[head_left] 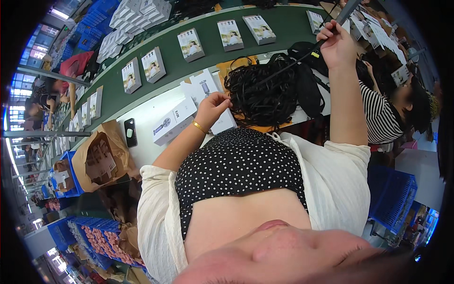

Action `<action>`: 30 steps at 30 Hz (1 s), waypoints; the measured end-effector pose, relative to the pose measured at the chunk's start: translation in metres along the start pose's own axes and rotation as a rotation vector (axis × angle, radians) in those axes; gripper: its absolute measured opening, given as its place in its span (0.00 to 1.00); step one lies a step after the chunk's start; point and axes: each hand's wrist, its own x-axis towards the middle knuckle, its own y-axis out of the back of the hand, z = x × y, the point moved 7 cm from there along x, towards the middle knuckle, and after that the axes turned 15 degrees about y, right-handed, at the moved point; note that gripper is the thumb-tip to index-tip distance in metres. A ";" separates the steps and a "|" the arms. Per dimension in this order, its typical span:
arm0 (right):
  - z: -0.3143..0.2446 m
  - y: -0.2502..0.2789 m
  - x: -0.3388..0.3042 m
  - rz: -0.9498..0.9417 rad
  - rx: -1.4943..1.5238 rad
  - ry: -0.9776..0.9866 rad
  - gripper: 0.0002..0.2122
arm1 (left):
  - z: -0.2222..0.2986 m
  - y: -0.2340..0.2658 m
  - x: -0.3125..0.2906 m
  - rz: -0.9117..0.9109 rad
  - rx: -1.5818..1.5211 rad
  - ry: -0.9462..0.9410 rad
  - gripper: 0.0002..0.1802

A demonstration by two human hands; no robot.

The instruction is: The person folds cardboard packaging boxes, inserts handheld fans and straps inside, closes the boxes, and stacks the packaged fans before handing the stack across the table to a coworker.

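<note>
A tangled heap of thin black straps (265, 87) lies on the table in front of me, partly over a yellow-orange sheet (260, 128). My right hand (336, 45) is raised at the far right, its fingers closed on a long black strap (297, 61) that stretches taut up from the heap. Beside the heap's left edge is my left hand (213, 111), thumb and fingertips pinched together. What the pinch holds, if anything, is too small to make out. Under and beside this hand lie white fan boxes (175, 120).
A green conveyor belt (170, 73) carrying several upright printed boxes (190, 45) runs beyond the table. A phone (130, 131) and an open brown paper bag (124, 146) are at left. A black pouch (312, 92) lies right of the heap. A person in stripes (378, 116) sits at right.
</note>
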 end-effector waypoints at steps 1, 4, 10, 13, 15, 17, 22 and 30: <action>0.005 -0.004 -0.003 -0.026 0.018 -0.030 0.04 | 0.002 0.002 -0.002 0.034 -0.014 -0.009 0.06; 0.004 -0.016 -0.013 -0.057 0.025 -0.047 0.04 | 0.005 0.005 -0.002 0.108 0.088 -0.023 0.06; -0.021 -0.025 -0.018 -0.144 0.099 -0.044 0.05 | -0.001 0.011 0.001 0.167 0.277 0.015 0.08; -0.027 -0.032 -0.022 -0.156 0.113 -0.009 0.05 | -0.021 0.021 0.009 0.194 0.112 0.007 0.09; -0.031 -0.037 -0.026 -0.182 0.119 -0.017 0.05 | -0.023 0.029 0.011 0.197 -0.019 0.001 0.09; -0.032 -0.041 -0.031 -0.202 0.121 -0.025 0.05 | -0.027 0.035 0.014 0.231 0.270 0.075 0.14; -0.011 -0.063 -0.047 -0.250 0.020 -0.070 0.06 | -0.025 0.052 -0.006 0.450 0.961 -0.135 0.36; -0.024 -0.095 -0.045 -0.326 -0.004 0.017 0.06 | -0.097 0.143 -0.058 0.537 1.413 0.555 0.48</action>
